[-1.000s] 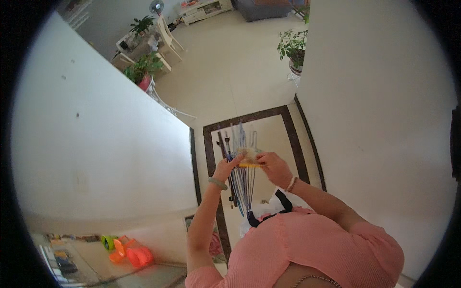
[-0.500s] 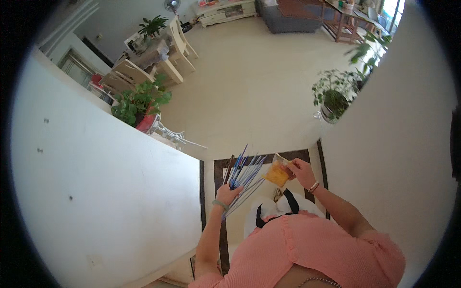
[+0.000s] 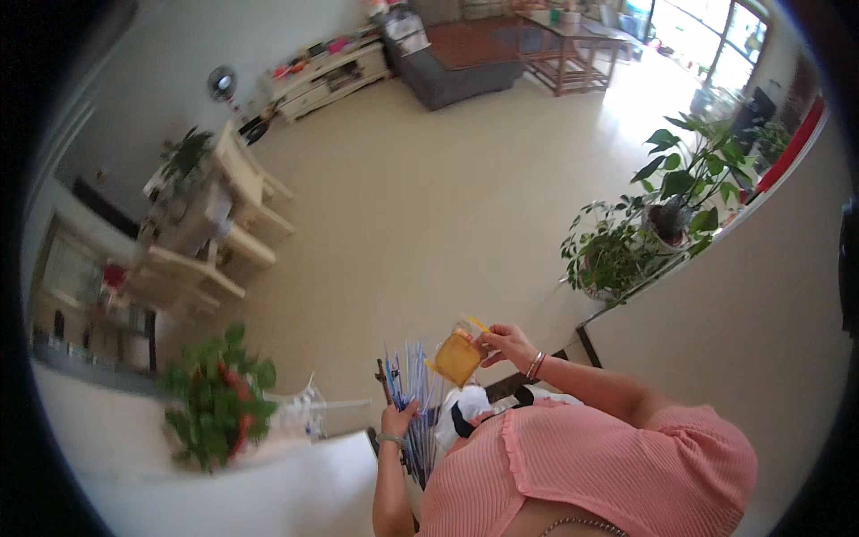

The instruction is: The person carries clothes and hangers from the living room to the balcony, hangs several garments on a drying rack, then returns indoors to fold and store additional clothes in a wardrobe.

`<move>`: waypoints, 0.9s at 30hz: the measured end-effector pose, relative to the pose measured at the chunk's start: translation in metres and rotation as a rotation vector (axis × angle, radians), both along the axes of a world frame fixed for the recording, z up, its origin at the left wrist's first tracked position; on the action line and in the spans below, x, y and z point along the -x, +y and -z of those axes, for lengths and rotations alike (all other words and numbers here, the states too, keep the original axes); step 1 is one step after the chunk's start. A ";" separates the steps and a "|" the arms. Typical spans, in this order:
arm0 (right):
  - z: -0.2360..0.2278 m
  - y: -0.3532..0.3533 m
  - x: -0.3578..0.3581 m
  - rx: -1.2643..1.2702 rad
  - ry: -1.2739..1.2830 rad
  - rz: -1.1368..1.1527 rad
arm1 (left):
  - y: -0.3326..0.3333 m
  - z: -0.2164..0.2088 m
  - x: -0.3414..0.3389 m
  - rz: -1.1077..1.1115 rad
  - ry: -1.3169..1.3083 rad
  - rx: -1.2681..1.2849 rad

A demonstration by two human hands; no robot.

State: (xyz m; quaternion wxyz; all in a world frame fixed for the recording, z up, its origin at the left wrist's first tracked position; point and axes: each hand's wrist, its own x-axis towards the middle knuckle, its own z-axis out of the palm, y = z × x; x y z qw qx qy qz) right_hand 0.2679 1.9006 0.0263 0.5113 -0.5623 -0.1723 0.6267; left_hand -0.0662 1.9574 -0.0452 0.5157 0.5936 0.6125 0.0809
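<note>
My left hand (image 3: 397, 418) grips a bundle of thin blue and dark sticks (image 3: 413, 380) that fan upward from my fist. My right hand (image 3: 506, 345) holds a small orange-yellow packet (image 3: 457, 356) by its top corner, just to the right of the sticks and a little apart from them. A bracelet sits on each wrist. Below the packet, against my pink top, lies a white and black thing (image 3: 465, 407) that I cannot identify.
Pale tiled floor (image 3: 429, 206) stretches ahead. Potted green plants (image 3: 658, 219) stand right beside a white wall (image 3: 743, 295). A red-and-green plant (image 3: 215, 398) is at lower left, pale wooden chairs (image 3: 219, 228) left, a dark sofa (image 3: 456, 67) and a low wooden table beyond.
The view has swung up from the white walls and dark-framed mat toward the open room. My right hand with the packet has drawn away from the sticks, up and to the right.
</note>
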 end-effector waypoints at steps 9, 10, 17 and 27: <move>0.015 0.113 -0.121 0.054 -0.405 0.201 | 0.239 -0.012 -0.154 0.190 -0.148 -0.017; 0.030 0.120 -0.136 0.087 -0.536 0.176 | 0.259 -0.018 -0.173 0.206 -0.144 -0.027; 0.057 0.240 -0.258 0.201 -0.309 0.230 | 0.386 -0.025 -0.284 0.249 -0.107 -0.054; 0.016 0.473 -0.415 0.011 -0.038 0.345 | 0.568 -0.021 -0.482 0.343 -0.043 -0.078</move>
